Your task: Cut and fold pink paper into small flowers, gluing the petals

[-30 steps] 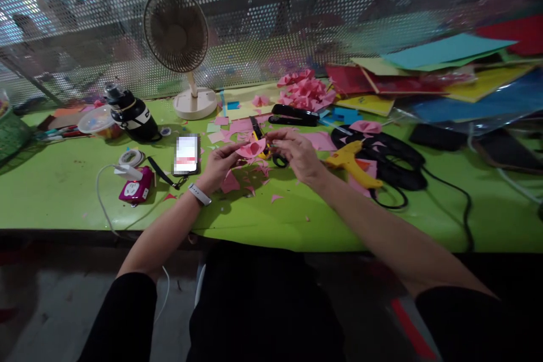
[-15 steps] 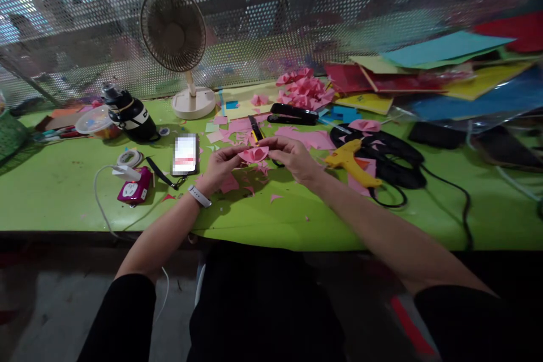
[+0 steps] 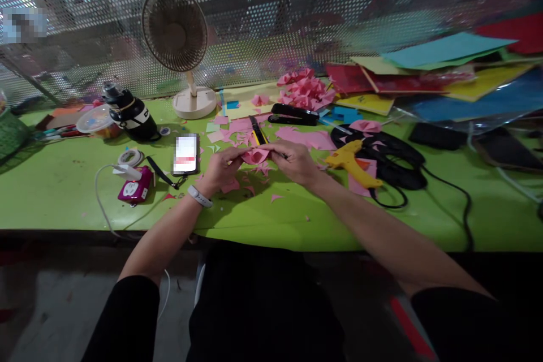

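Both hands meet over the middle of the green table (image 3: pixel 63 181) and pinch a small folded pink paper piece (image 3: pixel 255 155). My left hand (image 3: pixel 220 169), with a white band at the wrist, grips its left side with closed fingers. My right hand (image 3: pixel 292 161) grips its right side, fingers curled over it. Pink paper scraps (image 3: pixel 231 185) lie under and around the hands. Scissors with yellow and black handles (image 3: pixel 257 131) lie just behind the paper piece.
A yellow glue gun (image 3: pixel 352 163) with a black cord lies right of my right hand. A phone (image 3: pixel 185 154), a pink device (image 3: pixel 134 188), a black bottle (image 3: pixel 129 113), a desk fan (image 3: pixel 176 31), a black stapler (image 3: pixel 294 115), a pile of pink paper flowers (image 3: pixel 303 89) and stacked coloured sheets (image 3: pixel 445 68) stand around.
Both hands have lowered the pink paper piece slightly toward the table and closed it from a more open shape into a tighter fold.
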### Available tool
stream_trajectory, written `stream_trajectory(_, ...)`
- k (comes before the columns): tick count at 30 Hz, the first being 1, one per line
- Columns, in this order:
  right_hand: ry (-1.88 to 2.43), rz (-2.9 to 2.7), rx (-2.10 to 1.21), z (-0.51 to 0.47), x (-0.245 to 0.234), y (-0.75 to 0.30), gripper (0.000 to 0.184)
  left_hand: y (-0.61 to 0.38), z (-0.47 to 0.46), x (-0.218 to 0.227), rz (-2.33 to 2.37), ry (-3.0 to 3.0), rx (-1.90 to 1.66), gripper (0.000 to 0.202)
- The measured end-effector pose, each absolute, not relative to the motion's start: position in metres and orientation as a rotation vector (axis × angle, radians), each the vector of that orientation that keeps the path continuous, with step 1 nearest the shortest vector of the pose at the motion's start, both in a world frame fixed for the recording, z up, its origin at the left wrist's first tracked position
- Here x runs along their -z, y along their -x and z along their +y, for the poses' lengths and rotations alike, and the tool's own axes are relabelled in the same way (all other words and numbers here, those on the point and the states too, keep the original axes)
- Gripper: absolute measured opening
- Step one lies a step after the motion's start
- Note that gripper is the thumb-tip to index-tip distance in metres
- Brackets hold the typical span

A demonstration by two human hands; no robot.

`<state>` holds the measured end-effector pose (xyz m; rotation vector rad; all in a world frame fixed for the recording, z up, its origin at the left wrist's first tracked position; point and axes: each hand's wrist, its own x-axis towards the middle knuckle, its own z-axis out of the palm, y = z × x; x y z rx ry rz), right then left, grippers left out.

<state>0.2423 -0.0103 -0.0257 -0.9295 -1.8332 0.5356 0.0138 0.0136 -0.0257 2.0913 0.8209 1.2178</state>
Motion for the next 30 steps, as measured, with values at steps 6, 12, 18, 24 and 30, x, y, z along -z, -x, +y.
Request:
stream_trajectory(6,0.879,-1.957,-0.49,-0.006,0.032,-0.24,0.022,-0.013,0.01,0.021,0.819,-2.169,-1.155,0.028)
stream_trajectory(12,0.865,-1.939,-0.274,-0.006,0.036,-0.238,0.022,-0.013,0.007,0.02,0.848,-2.244,-1.186,0.029)
stream_trajectory(18,0.924,-2.058,-0.269,-0.008,0.038,-0.232,0.019,-0.012,0.002,0.021,0.816,-2.534,-1.113,0.028)
stream_trajectory(24,0.97,-2.02,-0.32,-0.012,0.034,-0.227,0.018,-0.016,-0.006,0.018,0.966,-2.563,-1.153,0.02)
stream_trajectory(30,1.09,-1.87,-0.52,-0.024,0.024,-0.215,0.018,-0.03,-0.015,0.022,1.218,-2.443,-1.061,0.022)
